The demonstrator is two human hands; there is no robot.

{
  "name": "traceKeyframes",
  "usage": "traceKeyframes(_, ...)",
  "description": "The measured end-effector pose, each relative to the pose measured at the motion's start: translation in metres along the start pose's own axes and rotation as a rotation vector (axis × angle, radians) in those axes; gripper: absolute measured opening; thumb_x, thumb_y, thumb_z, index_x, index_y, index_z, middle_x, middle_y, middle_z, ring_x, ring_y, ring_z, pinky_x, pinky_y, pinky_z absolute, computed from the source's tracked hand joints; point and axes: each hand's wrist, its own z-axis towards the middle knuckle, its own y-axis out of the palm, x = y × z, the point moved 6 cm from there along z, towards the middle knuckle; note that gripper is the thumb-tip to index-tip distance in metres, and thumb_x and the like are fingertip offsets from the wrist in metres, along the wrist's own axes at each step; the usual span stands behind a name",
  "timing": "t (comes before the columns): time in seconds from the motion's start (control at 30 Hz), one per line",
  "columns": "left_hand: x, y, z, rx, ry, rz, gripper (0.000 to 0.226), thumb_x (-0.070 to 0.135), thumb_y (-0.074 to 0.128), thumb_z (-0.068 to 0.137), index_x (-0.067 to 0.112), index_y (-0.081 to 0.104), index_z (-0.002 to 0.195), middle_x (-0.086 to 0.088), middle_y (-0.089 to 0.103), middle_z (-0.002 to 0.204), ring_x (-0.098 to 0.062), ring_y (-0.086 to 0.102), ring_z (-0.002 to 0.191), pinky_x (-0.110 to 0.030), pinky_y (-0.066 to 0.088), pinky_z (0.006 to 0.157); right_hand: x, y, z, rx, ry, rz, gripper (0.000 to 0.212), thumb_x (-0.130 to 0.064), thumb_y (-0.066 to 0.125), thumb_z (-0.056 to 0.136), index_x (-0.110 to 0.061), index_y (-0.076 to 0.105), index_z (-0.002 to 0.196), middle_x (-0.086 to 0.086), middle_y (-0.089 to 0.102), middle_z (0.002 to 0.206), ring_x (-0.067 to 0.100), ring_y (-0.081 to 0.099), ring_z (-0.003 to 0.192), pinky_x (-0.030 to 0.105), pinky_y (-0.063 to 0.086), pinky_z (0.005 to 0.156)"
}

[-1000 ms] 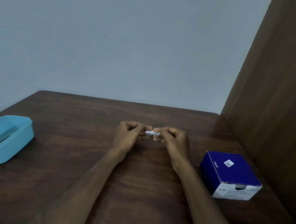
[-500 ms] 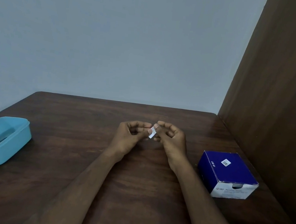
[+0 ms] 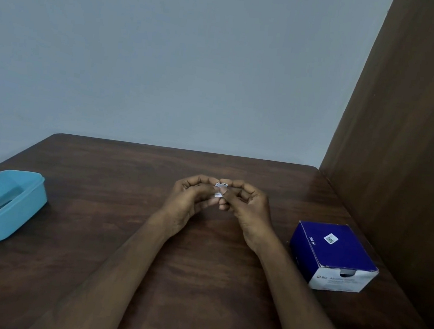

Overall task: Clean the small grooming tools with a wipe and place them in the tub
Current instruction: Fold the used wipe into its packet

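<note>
Light blue plastic tub (image 3: pixel 2 206) with rounded corners, far left on the dark brown wooden bench (image 3: pixel 122 235) (contents too dim to make out). Dark blue cardboard box (image 3: pixel 332 254) with a white front, far right, top shut. Small white wipe packet (image 3: pixel 220 189), crinkly, up above the bench middle, pinched between fingers of left hand (image 3: pixel 193 202) and right hand (image 3: pixel 246 207), thumbs touching.
</note>
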Motion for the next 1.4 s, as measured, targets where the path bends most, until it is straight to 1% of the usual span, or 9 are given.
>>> traceKeyframes(0.2, -0.006, -0.004, 0.003, 0.090, -0.015, -0.025, 0.031, -0.015, 0.054, 0.095, 0.003, 0.074, 0.081, -0.007, 0.078, 0.082, -0.011, 0.071, 0.076, -0.017, 0.060, 0.069, -0.001, 0.002, -0.004, -0.022, 0.091, 0.101, 0.008, 0.000, 0.071, 0.095, 0.004, 0.079, 0.093, 0.017, 0.081, 0.102, 0.025, 0.078, 0.093, 0.032, 0.065, 0.082)
traceKeyframes(0.37, -0.007, -0.003, 0.003, 0.089, 0.028, -0.011, 0.028, -0.014, 0.057, 0.096, 0.000, 0.078, 0.083, -0.007, 0.078, 0.077, -0.008, 0.074, 0.072, -0.018, 0.061, 0.071, 0.001, -0.001, -0.003, 0.008, 0.042, -0.003, 0.012, -0.004, 0.085, 0.085, -0.002, 0.082, 0.097, 0.015, 0.082, 0.097, 0.024, 0.075, 0.084, 0.034, 0.062, 0.083)
traceKeyframes(0.57, -0.009, 0.002, 0.003, -0.010, 0.026, -0.027, 0.013, 0.002, 0.073, 0.096, -0.002, 0.078, 0.107, -0.012, 0.079, 0.097, -0.012, 0.077, 0.089, -0.019, 0.062, 0.079, 0.002, -0.012, 0.003, 0.044, 0.024, -0.028, 0.027, -0.007, 0.086, 0.086, -0.011, 0.080, 0.113, 0.006, 0.079, 0.082, 0.011, 0.069, 0.068, 0.024, 0.058, 0.069)
traceKeyframes(0.73, -0.003, 0.004, 0.000, -0.007, 0.175, 0.094, 0.021, 0.009, 0.082, 0.085, 0.000, 0.080, 0.103, -0.012, 0.081, 0.090, -0.012, 0.076, 0.084, -0.020, 0.061, 0.080, 0.012, -0.010, 0.008, 0.032, 0.068, 0.040, 0.013, 0.002, 0.079, 0.090, -0.008, 0.080, 0.099, 0.007, 0.078, 0.081, 0.011, 0.062, 0.062, 0.020, 0.055, 0.064)
traceKeyframes(0.9, 0.001, 0.000, -0.003, 0.035, 0.237, 0.132, 0.055, 0.001, 0.081, 0.089, 0.009, 0.065, 0.141, -0.019, 0.081, 0.103, -0.018, 0.079, 0.093, -0.028, 0.063, 0.091, 0.017, -0.006, 0.009, -0.013, 0.120, 0.159, 0.009, -0.002, 0.074, 0.095, -0.004, 0.079, 0.103, 0.009, 0.077, 0.085, 0.012, 0.065, 0.068, 0.021, 0.058, 0.071)
traceKeyframes(0.97, 0.003, -0.004, -0.005, 0.054, 0.242, 0.173, 0.056, 0.002, 0.081, 0.090, 0.011, 0.064, 0.142, -0.016, 0.082, 0.103, -0.018, 0.079, 0.096, -0.031, 0.063, 0.094, 0.017, -0.004, 0.005, -0.029, 0.097, 0.110, 0.008, -0.007, 0.074, 0.097, -0.008, 0.080, 0.102, 0.008, 0.080, 0.093, 0.012, 0.071, 0.079, 0.023, 0.060, 0.077)
traceKeyframes(1.1, 0.010, -0.006, -0.015, 0.130, 0.311, 0.367, 0.042, 0.011, 0.089, 0.086, 0.011, 0.073, 0.125, -0.009, 0.083, 0.091, -0.019, 0.081, 0.092, -0.034, 0.062, 0.094, 0.012, -0.004, -0.005, -0.044, 0.046, 0.031, 0.005, -0.008, 0.078, 0.095, -0.007, 0.082, 0.098, 0.008, 0.082, 0.108, 0.014, 0.076, 0.089, 0.024, 0.062, 0.080)
traceKeyframes(1.23, 0.021, -0.004, -0.030, 0.195, 0.366, 0.579, 0.034, 0.019, 0.090, 0.087, 0.013, 0.079, 0.118, 0.003, 0.084, 0.092, -0.007, 0.080, 0.084, -0.023, 0.063, 0.081, 0.002, -0.007, -0.017, -0.023, 0.038, -0.044, 0.011, -0.007, 0.082, 0.091, -0.004, 0.081, 0.102, 0.013, 0.082, 0.099, 0.018, 0.076, 0.083, 0.026, 0.063, 0.077)
traceKeyframes(1.4, 0.014, 0.000, -0.058, 0.160, 0.436, 1.202, 0.028, 0.045, 0.064, 0.100, 0.026, 0.083, 0.109, 0.003, 0.083, 0.095, -0.014, 0.078, 0.088, -0.033, 0.059, 0.075, -0.004, 0.001, -0.039, -0.020, -0.057, -0.439, 0.013, -0.015, 0.082, 0.093, -0.014, 0.080, 0.106, 0.001, 0.081, 0.081, 0.013, 0.076, 0.069, 0.032, 0.065, 0.073)
